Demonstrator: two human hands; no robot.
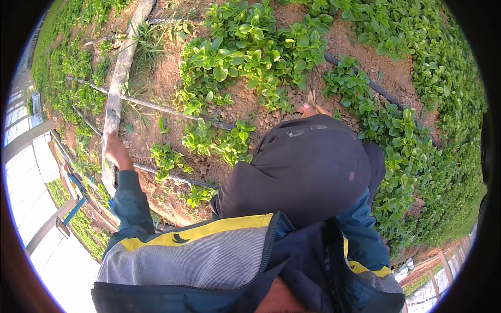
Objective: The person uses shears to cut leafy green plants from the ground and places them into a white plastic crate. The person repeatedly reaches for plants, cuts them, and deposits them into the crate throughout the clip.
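My left hand point(118, 153) is on the near part of a weathered wooden board point(122, 66) that runs along the bed at the left. Its fingers blend into the board's colour, so their grip is unclear. Past my knee, my right hand point(309, 111) shows only in part, with fingers closed around a slender hand tool point(311, 98). That tool points away from me over bare soil; its exact kind is hard to make out. Leafy green seedlings point(250, 58) grow just beyond it, and another clump point(346, 84) stands to its right.
Dark drip-irrigation hoses point(176, 112) cross the soil, one point(385, 94) on the right among plants. Dense foliage point(442, 164) fills the right side. My bent knee point(313, 156) covers the middle. Wooden framing point(29, 141) and pale sheeting stand at the far left.
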